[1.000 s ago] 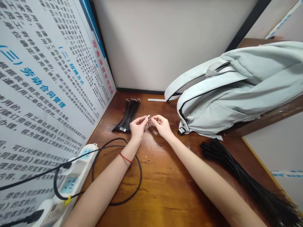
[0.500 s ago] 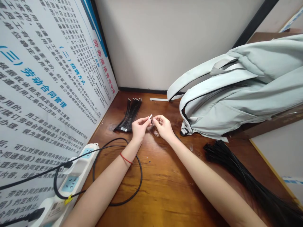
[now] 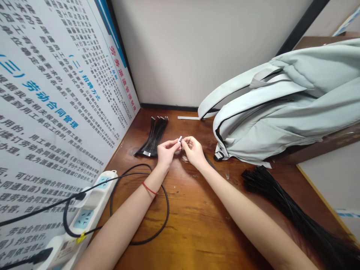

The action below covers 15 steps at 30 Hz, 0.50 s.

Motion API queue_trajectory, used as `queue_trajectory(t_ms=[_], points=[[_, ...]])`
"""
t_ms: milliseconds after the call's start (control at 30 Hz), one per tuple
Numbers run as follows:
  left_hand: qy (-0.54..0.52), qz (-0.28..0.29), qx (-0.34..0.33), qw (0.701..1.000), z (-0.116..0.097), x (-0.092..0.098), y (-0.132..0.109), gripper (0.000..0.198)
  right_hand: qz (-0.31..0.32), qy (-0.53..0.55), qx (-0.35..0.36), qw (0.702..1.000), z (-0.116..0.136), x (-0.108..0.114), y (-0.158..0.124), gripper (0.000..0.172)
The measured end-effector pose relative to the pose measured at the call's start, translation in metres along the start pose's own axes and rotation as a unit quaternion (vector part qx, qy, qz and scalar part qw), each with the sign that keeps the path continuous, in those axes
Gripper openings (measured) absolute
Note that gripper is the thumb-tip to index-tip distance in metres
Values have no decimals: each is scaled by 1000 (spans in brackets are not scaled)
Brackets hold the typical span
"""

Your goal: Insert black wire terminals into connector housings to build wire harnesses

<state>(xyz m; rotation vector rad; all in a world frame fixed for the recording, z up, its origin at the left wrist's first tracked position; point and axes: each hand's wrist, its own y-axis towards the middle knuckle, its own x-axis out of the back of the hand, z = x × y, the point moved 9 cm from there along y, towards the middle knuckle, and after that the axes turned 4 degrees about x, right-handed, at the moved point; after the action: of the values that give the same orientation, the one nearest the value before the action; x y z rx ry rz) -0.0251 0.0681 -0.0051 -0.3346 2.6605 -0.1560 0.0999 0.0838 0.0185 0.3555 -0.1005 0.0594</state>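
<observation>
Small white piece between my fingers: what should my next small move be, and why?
Probably ease the thin black wires in your right hand up to the small white piece pinched in your left hand, since your fingertips nearly meet there and the wires hang loose below.

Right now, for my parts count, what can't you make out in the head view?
Small white piece: the fingers of the left hand and right hand hide how it joins the thin dark wires.
Stacked black wires: too fine to count.
Loose black wire bunch: far end cut off by the lower right edge.
Pale backpack: cut off by the right edge.
</observation>
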Motion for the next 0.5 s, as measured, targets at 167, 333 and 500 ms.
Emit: queue_trajectory(t_ms=[167, 333, 500], points=[[-1, 4, 5, 1000, 1, -1, 0, 34, -10, 5, -2, 1000, -2, 1, 0, 25], [-10, 5, 9, 1000, 0, -1, -1, 34, -18, 3, -8, 1000, 1, 1, -2, 23], [-4, 3, 9, 1000, 1, -1, 0, 34, -21, 2, -11, 1000, 4, 1, -4, 24]])
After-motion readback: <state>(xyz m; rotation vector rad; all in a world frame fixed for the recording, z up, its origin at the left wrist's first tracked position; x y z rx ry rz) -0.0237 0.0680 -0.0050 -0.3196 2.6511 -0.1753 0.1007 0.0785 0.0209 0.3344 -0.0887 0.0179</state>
